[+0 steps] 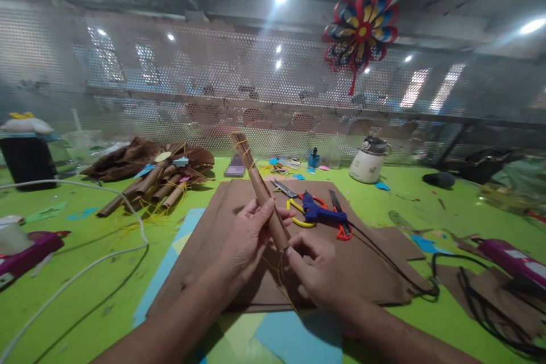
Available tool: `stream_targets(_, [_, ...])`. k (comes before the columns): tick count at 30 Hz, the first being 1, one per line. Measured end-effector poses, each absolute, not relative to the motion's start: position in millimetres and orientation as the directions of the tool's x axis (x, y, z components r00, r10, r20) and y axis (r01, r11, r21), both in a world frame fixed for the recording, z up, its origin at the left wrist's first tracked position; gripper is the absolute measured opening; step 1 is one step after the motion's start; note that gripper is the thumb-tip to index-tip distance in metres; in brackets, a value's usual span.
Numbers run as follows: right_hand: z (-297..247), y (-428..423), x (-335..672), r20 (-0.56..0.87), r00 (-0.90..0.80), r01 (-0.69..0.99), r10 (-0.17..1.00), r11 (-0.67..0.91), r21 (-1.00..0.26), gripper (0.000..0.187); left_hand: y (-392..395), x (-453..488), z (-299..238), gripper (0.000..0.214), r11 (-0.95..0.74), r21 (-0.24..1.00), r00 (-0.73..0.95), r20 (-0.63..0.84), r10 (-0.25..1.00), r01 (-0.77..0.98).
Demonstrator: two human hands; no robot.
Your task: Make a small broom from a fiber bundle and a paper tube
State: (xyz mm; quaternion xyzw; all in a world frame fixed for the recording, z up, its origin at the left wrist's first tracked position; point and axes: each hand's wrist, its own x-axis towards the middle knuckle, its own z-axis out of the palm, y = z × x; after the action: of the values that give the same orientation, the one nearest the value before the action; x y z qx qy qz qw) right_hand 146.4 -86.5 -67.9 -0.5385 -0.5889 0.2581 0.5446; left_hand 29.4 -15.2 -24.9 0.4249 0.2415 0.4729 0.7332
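My left hand (251,236) is wrapped round the middle of a rolled brown paper tube (262,190), which is tilted with its top to the left. The tube's upper end is a closed pleated fan (241,145), bound with yellow string. At the lower end, the thumb and fingers of my right hand (313,264) pinch the tube's rim. Loose yellow string (280,273) hangs below that end. Beneath both hands lie sheets of brown paper (205,261). Just beyond them are a dark blue glue gun (324,211), scissors (294,213) with yellow and red handles, and a craft knife (339,210).
Several similar brown paper fans (170,182) lie piled at the left. A white cable (140,227) crosses the green table (98,273); a black cord (384,256) runs right. Purple power strips (512,259) sit at both sides. A white jug (367,162) stands behind.
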Motion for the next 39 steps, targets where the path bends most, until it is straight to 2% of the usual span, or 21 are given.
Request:
stream_targets(4, [-57.6,-89.4,153.6,0.382,0.154,0.371,0.911,0.305,-0.877,0.017,-11.9,27.9,-25.5,0.016,0.169,0.861,0.435,0.067,0.898,-0.48])
stream_targets(9, [-53.8,-82.5,160.3,0.317,0.207,0.222,0.926,0.271,-0.937,0.018,-11.3,28.1,-26.9,0.016,0.161,0.886,0.454,0.061,0.889,-0.435])
stream_targets(13, [-56.5,-78.6,154.9,0.18,0.053,0.098,0.982,0.175,-0.98,0.028,-13.0,29.3,-30.2,0.018,0.204,0.887,0.497,0.033,0.867,-0.414])
stream_targets(18, [-58.0,-80.2,146.0,0.161,-0.051,-0.03,0.986,0.16,-0.987,0.034,-16.8,30.9,-33.2,0.025,0.24,0.884,0.501,-0.008,0.865,-0.401])
stream_targets(25, [-68.8,-76.8,146.3,0.078,-0.028,-0.171,0.997,0.072,-0.983,0.038,-21.5,30.8,-30.9,0.022,0.264,0.875,0.52,-0.017,0.854,-0.406])
stream_targets(33, [-58.6,-76.9,147.6,0.09,0.096,-0.226,0.991,0.11,-0.968,0.038,-22.5,28.9,-30.5,0.018,0.311,0.837,0.595,0.022,0.803,-0.45])
stream_targets(39, [-60.0,-77.3,147.6,0.084,0.075,-0.276,0.994,0.102,-0.956,0.038,-19.7,30.9,-39.3,0.021,0.318,0.855,0.664,0.04,0.747,-0.41])
